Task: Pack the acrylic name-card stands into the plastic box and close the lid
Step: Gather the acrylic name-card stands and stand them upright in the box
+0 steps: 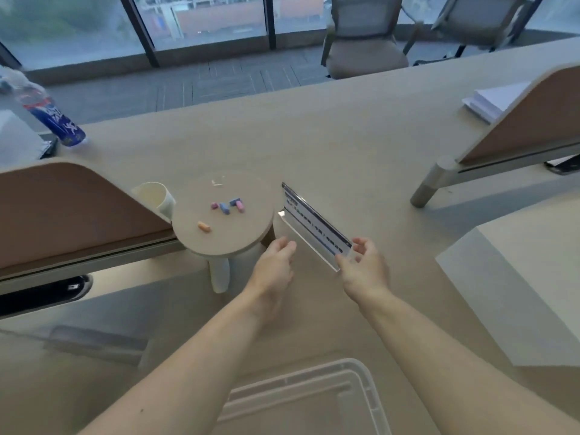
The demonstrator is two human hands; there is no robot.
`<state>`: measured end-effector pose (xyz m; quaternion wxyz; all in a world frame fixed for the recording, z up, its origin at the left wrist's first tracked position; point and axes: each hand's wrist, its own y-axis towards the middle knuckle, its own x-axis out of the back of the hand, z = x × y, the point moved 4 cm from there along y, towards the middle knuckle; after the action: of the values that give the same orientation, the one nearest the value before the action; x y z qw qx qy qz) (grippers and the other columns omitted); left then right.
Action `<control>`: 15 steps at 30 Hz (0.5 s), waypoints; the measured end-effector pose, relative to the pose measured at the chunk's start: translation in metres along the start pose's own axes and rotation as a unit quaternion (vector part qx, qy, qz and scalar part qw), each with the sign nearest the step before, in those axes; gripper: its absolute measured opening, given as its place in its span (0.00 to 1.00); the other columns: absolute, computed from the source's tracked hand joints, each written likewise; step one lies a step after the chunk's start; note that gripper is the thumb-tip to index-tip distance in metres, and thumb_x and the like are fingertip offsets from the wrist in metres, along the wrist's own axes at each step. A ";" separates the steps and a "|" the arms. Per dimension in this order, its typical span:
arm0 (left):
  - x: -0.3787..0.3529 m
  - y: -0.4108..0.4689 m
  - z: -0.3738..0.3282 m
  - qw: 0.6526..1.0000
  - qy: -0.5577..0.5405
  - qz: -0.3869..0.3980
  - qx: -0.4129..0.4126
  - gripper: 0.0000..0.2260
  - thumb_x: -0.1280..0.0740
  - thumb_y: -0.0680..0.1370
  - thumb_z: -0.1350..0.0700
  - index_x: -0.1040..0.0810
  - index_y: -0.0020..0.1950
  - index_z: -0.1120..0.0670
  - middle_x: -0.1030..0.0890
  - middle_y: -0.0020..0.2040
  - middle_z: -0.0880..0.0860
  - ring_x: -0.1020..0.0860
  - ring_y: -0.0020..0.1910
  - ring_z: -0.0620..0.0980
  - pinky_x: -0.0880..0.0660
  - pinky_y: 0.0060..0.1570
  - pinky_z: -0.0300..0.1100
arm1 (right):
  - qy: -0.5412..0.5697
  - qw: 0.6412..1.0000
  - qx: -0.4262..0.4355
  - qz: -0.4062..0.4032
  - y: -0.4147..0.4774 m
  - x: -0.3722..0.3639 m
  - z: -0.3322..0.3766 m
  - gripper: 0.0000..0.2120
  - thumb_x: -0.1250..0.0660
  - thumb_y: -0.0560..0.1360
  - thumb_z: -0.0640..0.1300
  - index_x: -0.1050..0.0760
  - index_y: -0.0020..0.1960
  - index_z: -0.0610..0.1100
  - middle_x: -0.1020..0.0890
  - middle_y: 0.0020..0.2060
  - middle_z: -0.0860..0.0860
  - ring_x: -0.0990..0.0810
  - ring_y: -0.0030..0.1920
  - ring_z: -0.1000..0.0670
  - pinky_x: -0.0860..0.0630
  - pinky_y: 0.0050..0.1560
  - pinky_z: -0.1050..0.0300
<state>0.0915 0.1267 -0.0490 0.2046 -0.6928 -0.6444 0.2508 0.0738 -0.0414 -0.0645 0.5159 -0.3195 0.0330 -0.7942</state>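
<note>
The acrylic name-card stand (315, 226) sits upright on the tabletop (361, 127), just ahead of both hands and slightly right of centre. Its long axis runs on a diagonal, from its far end near the small round stool (223, 211) down and rightward to its near end. That near end meets the right hand (361, 265): the thumb sits above the card's top corner and the fingertips (341, 260) touch the lower clear edge, so this hand is cupped around the corner in a narrow pinch that looks to be just closing; I cannot tell whether it already bears the weight. The left hand (276, 265) is open and loosely curled, holding nothing, just to the left of the stand's clear base and close to the stool's rim, apart from the stand by a small gap.

The plastic box (314, 400) lies at the bottom of the view, close to the person's body, between the two forearms, and looks empty with no lid on it. So the stand lies forward of the hands and the box behind them. The right hand is clearly the nearer one and, by my reading, takes the lead; the left would have to reach along the diagonal toward the far end to steady it before the stand is drawn back toward the box
</note>
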 end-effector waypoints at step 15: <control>-0.024 0.056 0.011 0.986 0.132 -0.030 -0.096 0.34 0.32 0.83 0.55 0.46 0.84 0.50 0.40 0.83 0.48 0.39 0.81 0.46 0.38 0.73 0.41 | -0.034 0.986 0.138 -0.081 0.028 0.066 -0.064 0.10 0.41 0.84 0.47 0.28 0.44 0.47 0.18 0.37 0.47 0.17 0.43 0.41 0.21 0.47 0.41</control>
<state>0.1278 0.0977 -0.0895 0.2280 -0.7163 -0.6536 0.0877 0.0446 -0.1275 -0.0951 0.4898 -0.2738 -0.1209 -0.8189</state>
